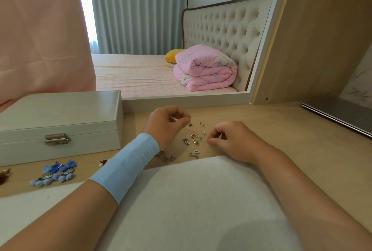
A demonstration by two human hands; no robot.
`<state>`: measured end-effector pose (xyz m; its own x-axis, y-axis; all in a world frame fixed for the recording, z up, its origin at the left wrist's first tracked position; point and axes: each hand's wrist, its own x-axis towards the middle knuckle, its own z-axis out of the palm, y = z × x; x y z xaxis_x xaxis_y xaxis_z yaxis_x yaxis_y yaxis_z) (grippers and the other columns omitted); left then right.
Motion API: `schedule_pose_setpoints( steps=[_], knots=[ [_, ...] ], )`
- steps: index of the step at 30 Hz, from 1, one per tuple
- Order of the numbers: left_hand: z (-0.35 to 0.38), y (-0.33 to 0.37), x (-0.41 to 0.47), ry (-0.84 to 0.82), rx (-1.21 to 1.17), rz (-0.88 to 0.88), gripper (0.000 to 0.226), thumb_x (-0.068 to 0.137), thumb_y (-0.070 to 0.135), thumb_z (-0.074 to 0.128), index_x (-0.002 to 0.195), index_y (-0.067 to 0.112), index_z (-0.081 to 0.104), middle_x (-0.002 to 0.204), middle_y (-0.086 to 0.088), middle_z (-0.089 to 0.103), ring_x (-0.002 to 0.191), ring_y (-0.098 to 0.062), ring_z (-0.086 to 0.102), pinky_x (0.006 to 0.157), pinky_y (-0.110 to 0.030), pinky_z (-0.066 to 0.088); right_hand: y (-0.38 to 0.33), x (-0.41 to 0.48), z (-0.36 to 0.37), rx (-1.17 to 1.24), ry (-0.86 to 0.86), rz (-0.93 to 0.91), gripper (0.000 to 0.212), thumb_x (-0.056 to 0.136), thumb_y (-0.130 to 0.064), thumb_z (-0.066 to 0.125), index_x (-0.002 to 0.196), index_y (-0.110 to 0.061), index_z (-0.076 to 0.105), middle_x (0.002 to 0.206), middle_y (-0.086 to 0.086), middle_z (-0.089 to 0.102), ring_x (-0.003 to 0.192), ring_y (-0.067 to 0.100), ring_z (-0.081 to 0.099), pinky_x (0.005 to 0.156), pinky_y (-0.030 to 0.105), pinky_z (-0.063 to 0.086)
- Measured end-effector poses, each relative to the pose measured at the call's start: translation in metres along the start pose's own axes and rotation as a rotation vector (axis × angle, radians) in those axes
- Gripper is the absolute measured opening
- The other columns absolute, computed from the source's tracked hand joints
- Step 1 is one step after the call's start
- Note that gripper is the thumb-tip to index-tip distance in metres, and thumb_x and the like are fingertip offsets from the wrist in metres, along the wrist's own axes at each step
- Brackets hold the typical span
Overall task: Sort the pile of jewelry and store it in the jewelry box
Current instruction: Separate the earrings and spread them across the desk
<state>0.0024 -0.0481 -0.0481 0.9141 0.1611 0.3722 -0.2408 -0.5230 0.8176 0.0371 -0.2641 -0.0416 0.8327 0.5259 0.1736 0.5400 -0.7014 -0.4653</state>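
Observation:
A small pile of jewelry (pixel 193 138), gold and silver earrings and charms, lies scattered on the wooden desk between my hands. My left hand (pixel 167 125), with a light blue band on its wrist, hovers at the pile's left edge and pinches a tiny piece between thumb and fingertips. My right hand (pixel 231 139) rests on the desk at the pile's right, fingers curled, pinching something very small that I cannot make out. The white jewelry box (pixel 60 122) stands closed and latched at the left. Blue pom-pom earrings (pixel 55 172) lie in front of the box.
A white cloth (pixel 191 200) covers the near desk under my forearms. A mirror (pixel 161 29) stands behind the desk. A grey laptop edge (pixel 340 116) sits at far right. Brownish-red pieces (pixel 5 175) lie at the left edge, and silver heart charms (pixel 194 153) by the cloth.

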Motion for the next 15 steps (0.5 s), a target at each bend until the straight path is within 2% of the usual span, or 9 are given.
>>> schedule_pose_setpoints(
  steps=[4, 7, 9, 11, 13, 15],
  knots=[
    [-0.009, 0.009, 0.006, 0.016, -0.064, -0.008, 0.007, 0.085, 0.021, 0.075, 0.084, 0.027, 0.073, 0.075, 0.011, 0.068, 0.064, -0.01, 0.057, 0.075, -0.031, 0.054, 0.007, 0.007, 0.002, 0.331, 0.226, 0.05, 0.017, 0.092, -0.011, 0.071, 0.094, -0.026, 0.078, 0.079, -0.013, 0.07, 0.058, -0.006, 0.054, 0.063, 0.012, 0.043],
    [-0.008, 0.012, 0.005, -0.02, -0.055, -0.013, 0.007, 0.083, 0.021, 0.077, 0.083, 0.026, 0.073, 0.078, 0.005, 0.072, 0.065, -0.011, 0.059, 0.077, -0.033, 0.056, 0.014, 0.01, 0.004, 0.428, 0.27, 0.109, 0.017, 0.094, -0.009, 0.068, 0.089, -0.023, 0.076, 0.084, -0.003, 0.076, 0.046, -0.006, 0.053, 0.052, 0.008, 0.036],
    [-0.005, 0.013, 0.006, -0.04, -0.016, -0.024, 0.007, 0.084, 0.022, 0.076, 0.079, 0.027, 0.073, 0.077, 0.005, 0.073, 0.062, -0.008, 0.058, 0.075, -0.033, 0.056, 0.021, 0.01, 0.006, 0.454, 0.265, 0.154, 0.016, 0.095, -0.011, 0.067, 0.087, -0.023, 0.074, 0.088, 0.0, 0.078, 0.041, -0.004, 0.052, 0.048, 0.011, 0.037],
    [-0.001, 0.015, 0.01, -0.064, 0.045, -0.046, 0.005, 0.085, 0.025, 0.075, 0.081, 0.026, 0.074, 0.075, 0.008, 0.071, 0.06, -0.005, 0.057, 0.07, -0.029, 0.055, 0.028, 0.011, 0.007, 0.433, 0.262, 0.189, 0.015, 0.094, -0.015, 0.07, 0.085, -0.026, 0.075, 0.082, -0.011, 0.077, 0.043, -0.004, 0.052, 0.052, 0.019, 0.041],
    [0.006, 0.019, 0.017, -0.098, 0.119, -0.054, 0.004, 0.086, 0.028, 0.074, 0.081, 0.028, 0.074, 0.075, 0.011, 0.069, 0.062, -0.004, 0.057, 0.066, -0.023, 0.05, 0.034, 0.012, 0.007, 0.334, 0.251, 0.214, 0.01, 0.091, -0.024, 0.073, 0.084, -0.029, 0.078, 0.064, -0.028, 0.066, 0.056, -0.005, 0.053, 0.063, 0.022, 0.042],
    [0.018, 0.023, 0.024, -0.144, 0.17, -0.042, 0.007, 0.086, 0.026, 0.073, 0.079, 0.029, 0.073, 0.077, 0.012, 0.069, 0.066, -0.005, 0.059, 0.068, -0.022, 0.048, 0.037, 0.012, 0.006, 0.228, 0.231, 0.242, 0.009, 0.089, -0.03, 0.073, 0.083, -0.034, 0.078, 0.061, -0.027, 0.061, 0.069, -0.002, 0.054, 0.071, 0.024, 0.045]
  ],
)
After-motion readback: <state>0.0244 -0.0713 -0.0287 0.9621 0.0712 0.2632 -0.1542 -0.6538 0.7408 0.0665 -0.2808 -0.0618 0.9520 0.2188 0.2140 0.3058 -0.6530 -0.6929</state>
